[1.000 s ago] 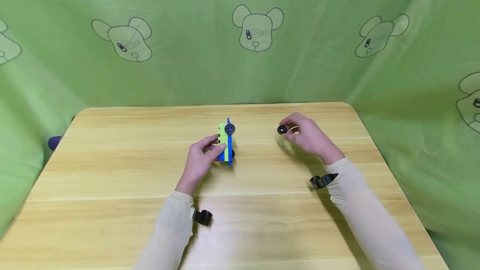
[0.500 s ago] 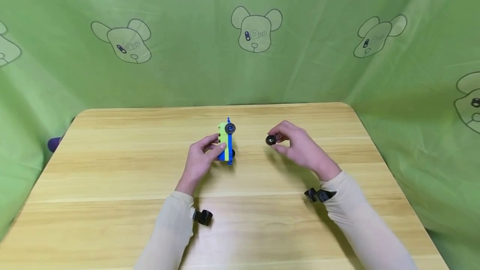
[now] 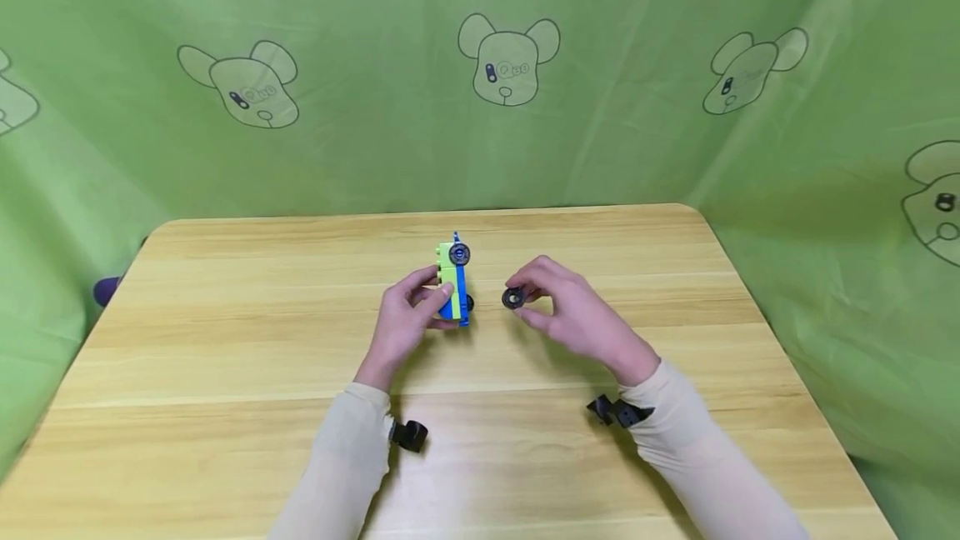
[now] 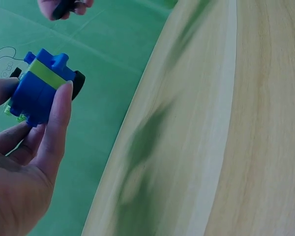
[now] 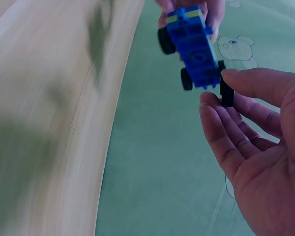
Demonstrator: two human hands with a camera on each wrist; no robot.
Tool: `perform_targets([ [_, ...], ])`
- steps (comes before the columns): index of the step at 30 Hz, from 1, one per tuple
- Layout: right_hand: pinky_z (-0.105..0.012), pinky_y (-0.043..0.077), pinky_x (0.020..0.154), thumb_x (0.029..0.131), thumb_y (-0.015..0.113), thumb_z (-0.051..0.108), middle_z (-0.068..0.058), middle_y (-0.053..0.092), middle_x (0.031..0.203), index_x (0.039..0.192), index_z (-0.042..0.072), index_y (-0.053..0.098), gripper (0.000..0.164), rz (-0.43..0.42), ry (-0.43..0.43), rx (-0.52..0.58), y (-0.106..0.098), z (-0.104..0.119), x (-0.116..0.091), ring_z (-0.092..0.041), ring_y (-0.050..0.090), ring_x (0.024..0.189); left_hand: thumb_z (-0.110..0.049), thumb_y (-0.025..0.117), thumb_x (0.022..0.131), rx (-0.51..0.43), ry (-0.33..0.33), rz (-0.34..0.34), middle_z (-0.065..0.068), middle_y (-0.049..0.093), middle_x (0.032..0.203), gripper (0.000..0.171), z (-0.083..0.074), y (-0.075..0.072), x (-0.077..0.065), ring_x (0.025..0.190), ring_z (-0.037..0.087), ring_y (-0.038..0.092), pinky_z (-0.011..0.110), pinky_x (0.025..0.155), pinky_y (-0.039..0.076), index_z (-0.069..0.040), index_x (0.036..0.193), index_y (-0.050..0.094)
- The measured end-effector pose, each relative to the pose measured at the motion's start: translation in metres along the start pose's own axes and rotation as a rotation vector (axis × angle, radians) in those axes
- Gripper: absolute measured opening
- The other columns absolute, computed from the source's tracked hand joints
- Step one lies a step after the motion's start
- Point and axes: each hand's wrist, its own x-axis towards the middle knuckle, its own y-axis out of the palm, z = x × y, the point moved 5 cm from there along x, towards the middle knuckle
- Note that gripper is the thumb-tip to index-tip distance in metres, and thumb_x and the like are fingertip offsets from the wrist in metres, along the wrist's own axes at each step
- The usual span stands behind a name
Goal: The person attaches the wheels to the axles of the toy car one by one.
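Observation:
My left hand [image 3: 401,319] holds a toy car [image 3: 452,290] of blue and lime-green bricks, pinched between thumb and fingers above the table. The car is turned on its side, studs facing left and blue underside facing right. A black wheel [image 3: 459,253] is on its far end, and another shows lower on the underside. To the right, my right hand [image 3: 573,315] pinches a loose black wheel [image 5: 227,92] between thumb and fingertips. In the head view a gap separates this wheel from the car. The right wrist view shows the car's underside [image 5: 196,56] with black wheels along its left edge.
Both hands are over a light wooden table [image 3: 480,457]. A green curtain [image 3: 375,148] printed with bear heads stands behind the table and along its sides. A purple object [image 3: 106,290] shows beyond the left edge. Black wrist cameras sit on both sleeves.
My right hand has moved left and nearer, bringing the loose wheel close to the car. The left hand and car have stayed almost in place.

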Motion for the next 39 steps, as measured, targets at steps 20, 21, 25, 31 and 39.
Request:
perform_targets([
  [20,-0.024,0.053,0.086,0.082,0.076,-0.003,-0.003,0.059,0.109,0.115,0.001,0.063,0.035,-0.009,-0.063,0.076,0.033,0.024,0.005,-0.014,0.062,0.094,-0.006,0.066,0.093,0.067,-0.019,0.007,0.023,0.059,0.114,0.050,0.001,0.003,-0.001,0.096,0.028,0.060,0.038,0.076,0.059,0.005,0.139,0.049],
  [21,-0.024,0.053,0.086,0.081,0.076,-0.004,-0.003,0.059,0.110,0.115,0.000,0.063,0.036,-0.013,-0.066,0.078,0.034,0.025,0.006,-0.015,0.062,0.094,-0.006,0.066,0.093,0.068,-0.022,0.006,0.022,0.059,0.113,0.050,0.001,0.003,-0.001,0.097,0.028,0.060,0.038,0.076,0.059,0.005,0.139,0.049],
  [25,-0.023,0.052,0.086,0.081,0.077,-0.003,-0.003,0.059,0.110,0.114,0.001,0.063,0.036,-0.033,-0.080,0.078,0.037,0.026,0.009,-0.014,0.062,0.094,-0.006,0.066,0.094,0.061,-0.028,0.004,0.021,0.059,0.113,0.050,0.002,0.003,-0.001,0.097,0.028,0.060,0.037,0.076,0.059,0.005,0.139,0.048],
  [31,-0.023,0.053,0.085,0.081,0.078,-0.001,-0.001,0.058,0.108,0.112,0.002,0.064,0.034,-0.052,-0.074,0.086,0.041,0.027,0.011,-0.013,0.061,0.094,-0.007,0.064,0.095,0.068,-0.023,0.008,0.020,0.059,0.113,0.050,0.003,0.004,-0.002,0.101,0.028,0.060,0.036,0.078,0.058,0.004,0.140,0.048],
  [39,-0.024,0.054,0.082,0.081,0.078,0.000,-0.002,0.058,0.108,0.112,0.003,0.063,0.034,-0.052,-0.060,0.054,0.044,0.028,0.013,-0.014,0.061,0.092,-0.010,0.060,0.099,0.066,-0.014,0.053,0.020,0.059,0.121,0.047,0.005,0.006,0.000,0.102,0.029,0.063,0.040,0.080,0.058,0.002,0.142,0.045],
])
